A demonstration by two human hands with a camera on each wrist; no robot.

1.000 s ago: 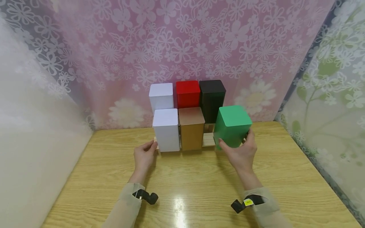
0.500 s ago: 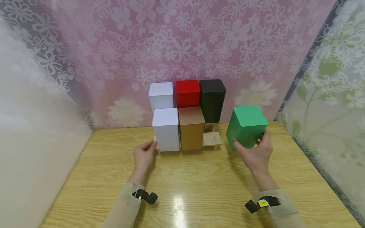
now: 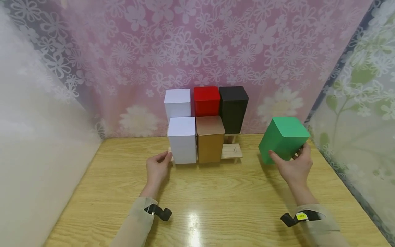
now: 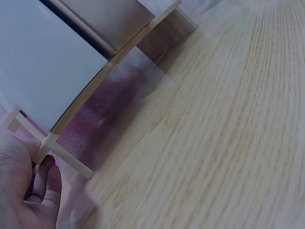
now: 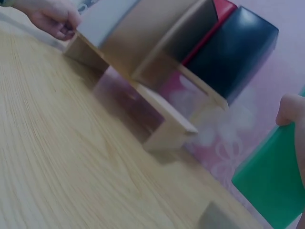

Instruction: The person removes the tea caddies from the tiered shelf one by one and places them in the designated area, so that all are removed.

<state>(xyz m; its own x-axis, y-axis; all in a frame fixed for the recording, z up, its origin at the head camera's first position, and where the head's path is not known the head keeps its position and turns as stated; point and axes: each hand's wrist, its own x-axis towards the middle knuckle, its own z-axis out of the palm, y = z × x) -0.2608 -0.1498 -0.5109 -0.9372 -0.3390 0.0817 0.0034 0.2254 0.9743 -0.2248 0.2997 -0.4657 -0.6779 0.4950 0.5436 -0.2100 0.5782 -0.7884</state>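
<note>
My right hand (image 3: 294, 168) grips a green box (image 3: 284, 140) by its lower part, thumb in front, off to the right of a small wooden stand (image 3: 231, 151). The box leans to one side and also shows in the right wrist view as a green box (image 5: 271, 176) at the right edge. At the stand's left end, my left hand (image 3: 157, 169) pinches the edge of the lower board, as the left wrist view shows with the thumb above and fingers (image 4: 53, 183) below. On that board stand a white box (image 3: 182, 144) and a brown box (image 3: 210, 144), side by side.
Behind, on a higher board, are another white box (image 3: 178, 103), a red box (image 3: 206, 103) and a black box (image 3: 233, 113). A pink floral curtain (image 3: 197, 41) hangs behind the wooden table (image 3: 197, 192), with pale fabric on both sides.
My right hand has carried the green box rightward, away from the stand, baring the right end of the lower board. The box leans more now. My left hand stays at the board's left end.
</note>
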